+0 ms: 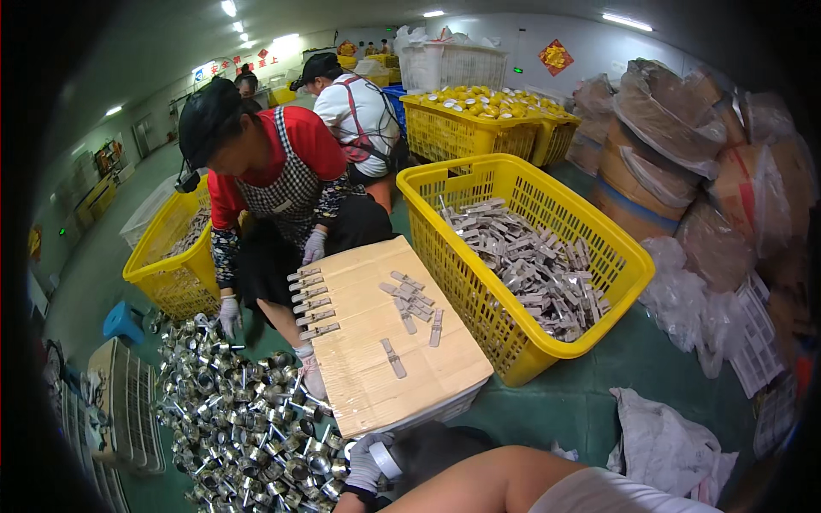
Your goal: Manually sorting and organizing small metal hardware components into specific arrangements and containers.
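Observation:
My left hand [366, 462], in a pale grey glove with a dark band at the wrist, is low in the picture at the right edge of a heap of shiny metal cups with thin stems [256, 419]. Its fingers look curled beside a white curved band [386, 460]; what they hold is unclear. My right hand is out of sight. Just beyond stands a cardboard-topped work surface [376, 303]. Flat grey metal handles [316, 316] line its left edge, overhanging it. More loose handles [412, 297] lie toward its right side, one apart from the others [393, 358].
Across the heap sits a co-worker in red [308, 141], one gloved hand [230, 317] at the cups. A yellow basket [590, 346] of metal handles stands right of the board. Wrapped cardboard drums [637, 171] and a white sack [667, 445] lie farther right. A blue stool [125, 320] stands left.

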Action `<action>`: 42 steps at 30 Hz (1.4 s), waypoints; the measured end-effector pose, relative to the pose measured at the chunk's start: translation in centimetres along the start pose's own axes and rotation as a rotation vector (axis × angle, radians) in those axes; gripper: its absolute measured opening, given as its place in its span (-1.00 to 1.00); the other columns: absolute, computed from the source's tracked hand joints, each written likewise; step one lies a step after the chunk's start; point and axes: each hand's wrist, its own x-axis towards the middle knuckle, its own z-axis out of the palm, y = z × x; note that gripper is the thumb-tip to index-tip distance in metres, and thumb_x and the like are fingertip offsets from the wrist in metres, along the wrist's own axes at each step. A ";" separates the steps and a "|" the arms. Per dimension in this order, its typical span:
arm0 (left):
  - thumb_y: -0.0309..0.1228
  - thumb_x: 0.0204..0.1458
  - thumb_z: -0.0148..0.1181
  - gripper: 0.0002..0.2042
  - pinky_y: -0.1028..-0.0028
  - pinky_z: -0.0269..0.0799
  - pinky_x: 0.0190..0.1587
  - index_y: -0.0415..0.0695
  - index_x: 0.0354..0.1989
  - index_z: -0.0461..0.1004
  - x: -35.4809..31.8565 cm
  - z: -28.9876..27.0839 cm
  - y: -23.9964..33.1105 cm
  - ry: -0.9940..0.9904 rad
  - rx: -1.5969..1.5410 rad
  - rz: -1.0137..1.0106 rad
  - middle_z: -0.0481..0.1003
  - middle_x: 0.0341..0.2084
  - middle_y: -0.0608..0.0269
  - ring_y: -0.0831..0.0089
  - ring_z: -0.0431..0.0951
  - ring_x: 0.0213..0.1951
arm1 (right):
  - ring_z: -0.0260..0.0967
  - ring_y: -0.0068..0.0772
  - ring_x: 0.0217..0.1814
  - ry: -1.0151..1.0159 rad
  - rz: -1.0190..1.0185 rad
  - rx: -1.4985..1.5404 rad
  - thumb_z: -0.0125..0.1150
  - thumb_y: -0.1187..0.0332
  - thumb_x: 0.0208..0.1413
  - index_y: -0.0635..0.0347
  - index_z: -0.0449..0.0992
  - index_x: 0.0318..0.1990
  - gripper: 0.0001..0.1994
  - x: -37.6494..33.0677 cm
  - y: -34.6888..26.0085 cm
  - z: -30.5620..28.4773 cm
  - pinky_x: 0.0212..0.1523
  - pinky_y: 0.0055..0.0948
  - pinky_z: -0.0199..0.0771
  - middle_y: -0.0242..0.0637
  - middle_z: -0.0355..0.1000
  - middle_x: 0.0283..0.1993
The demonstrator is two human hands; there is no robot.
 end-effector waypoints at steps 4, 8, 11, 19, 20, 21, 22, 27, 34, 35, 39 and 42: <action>-0.57 -0.17 0.00 -0.88 0.46 0.35 -0.12 -0.40 -0.55 0.43 0.0 0.8 0.5 0.047 -0.164 -0.127 0.47 -0.43 -0.02 0.29 0.46 -0.31 | 0.39 -0.02 -0.21 0.038 0.069 0.036 -0.05 0.34 -0.03 0.18 0.45 -0.26 -0.78 -0.3 -0.3 -0.2 -0.21 -0.21 0.35 -0.01 0.43 -0.28; -0.59 -0.18 0.01 -0.90 0.46 0.37 -0.16 -0.40 -0.54 0.43 -0.3 1.0 0.7 0.052 -0.156 -0.074 0.47 -0.45 -0.02 0.31 0.46 -0.34 | 0.38 -0.02 -0.24 0.047 0.042 -0.009 -0.05 0.33 -0.03 0.22 0.43 -0.31 -0.80 -0.8 -0.9 -0.5 -0.24 -0.20 0.35 -0.01 0.41 -0.33; -0.61 -0.19 0.02 -0.91 0.48 0.39 -0.19 -0.40 -0.52 0.43 -0.6 1.8 1.1 0.065 -0.154 -0.090 0.47 -0.46 -0.01 0.32 0.47 -0.36 | 0.38 -0.02 -0.26 0.065 -0.008 -0.076 -0.07 0.33 -0.03 0.24 0.42 -0.34 -0.80 -1.3 -1.4 -0.7 -0.25 -0.20 0.35 -0.01 0.40 -0.35; -0.58 -0.12 -0.06 -0.84 0.44 0.41 -0.21 -0.47 -0.47 0.40 -0.4 0.8 0.3 0.110 -0.152 -0.103 0.47 -0.45 -0.09 0.25 0.47 -0.38 | 0.36 -0.03 -0.30 0.139 -0.113 -0.146 -0.12 0.34 0.00 0.26 0.38 -0.38 -0.81 -1.5 -0.9 0.7 -0.29 -0.20 0.36 -0.02 0.36 -0.40; -0.58 -0.11 -0.04 -0.85 0.45 0.41 -0.20 -0.45 -0.45 0.41 -0.2 0.3 0.2 0.078 -0.194 -0.115 0.47 -0.44 -0.04 0.28 0.47 -0.36 | 0.36 -0.03 -0.29 0.123 -0.111 -0.132 -0.13 0.35 0.00 0.26 0.38 -0.37 -0.81 -1.5 -0.8 0.8 -0.29 -0.19 0.36 -0.02 0.37 -0.38; -0.57 -0.09 -0.03 -0.86 0.46 0.41 -0.19 -0.43 -0.43 0.41 -0.5 0.1 0.2 0.046 -0.237 -0.132 0.48 -0.43 0.01 0.32 0.48 -0.34 | 0.36 -0.03 -0.29 0.117 -0.114 -0.121 -0.13 0.35 0.00 0.26 0.38 -0.37 -0.81 -1.5 -0.8 0.8 -0.29 -0.19 0.36 -0.02 0.37 -0.38; -0.54 -0.04 -0.06 -0.82 0.45 0.43 -0.19 -0.43 -0.38 0.42 -0.5 0.1 0.1 0.031 -0.173 -0.124 0.48 -0.41 0.01 0.30 0.49 -0.32 | 0.37 -0.02 -0.28 0.120 -0.101 -0.128 -0.13 0.35 0.00 0.27 0.38 -0.37 -0.81 -1.6 -0.7 0.6 -0.28 -0.18 0.36 -0.02 0.37 -0.38; -0.62 -0.09 0.05 -0.89 0.55 0.36 -0.15 -0.28 -0.38 0.47 -1.5 2.5 1.7 -0.057 0.174 0.026 0.49 -0.34 0.17 0.46 0.46 -0.28 | 0.37 0.01 -0.25 0.078 -0.037 -0.137 -0.15 0.36 0.02 0.31 0.40 -0.37 -0.78 -1.7 -0.7 -0.3 -0.23 -0.18 0.36 0.02 0.39 -0.34; -0.61 -0.18 0.08 -0.91 0.53 0.42 -0.40 -0.33 -0.45 0.42 -1.6 3.3 2.0 0.058 -0.118 -0.083 0.48 -0.51 0.13 0.36 0.50 -0.47 | 0.38 0.03 -0.22 0.059 0.018 -0.180 -0.15 0.36 0.04 0.40 0.41 -0.34 -0.74 -2.0 -0.5 -0.9 -0.19 -0.20 0.37 0.09 0.39 -0.30; -0.61 -0.19 0.09 -0.92 0.54 0.41 -0.41 -0.32 -0.47 0.43 -1.6 3.3 2.1 0.068 -0.110 -0.084 0.48 -0.52 0.14 0.37 0.49 -0.48 | 0.38 0.03 -0.22 0.050 0.031 -0.179 -0.16 0.35 0.05 0.39 0.41 -0.34 -0.74 -2.0 -0.5 -0.8 -0.20 -0.20 0.37 0.08 0.40 -0.30; -0.61 -0.19 0.09 -0.91 0.52 0.41 -0.40 -0.34 -0.46 0.42 -1.7 3.3 2.2 0.080 -0.161 -0.128 0.48 -0.51 0.13 0.37 0.49 -0.48 | 0.39 0.02 -0.24 0.054 0.003 -0.232 -0.17 0.35 0.06 0.36 0.41 -0.34 -0.74 -2.1 -0.2 -0.6 -0.23 -0.19 0.38 0.06 0.40 -0.33; -0.62 -0.19 0.08 -0.90 0.50 0.41 -0.34 -0.36 -0.45 0.42 -1.5 2.7 1.8 0.044 -0.055 -0.082 0.48 -0.50 0.10 0.35 0.49 -0.44 | 0.40 0.01 -0.28 0.071 -0.024 -0.237 -0.17 0.35 0.06 0.34 0.42 -0.35 -0.75 -2.2 0.0 -0.5 -0.26 -0.18 0.38 0.04 0.41 -0.35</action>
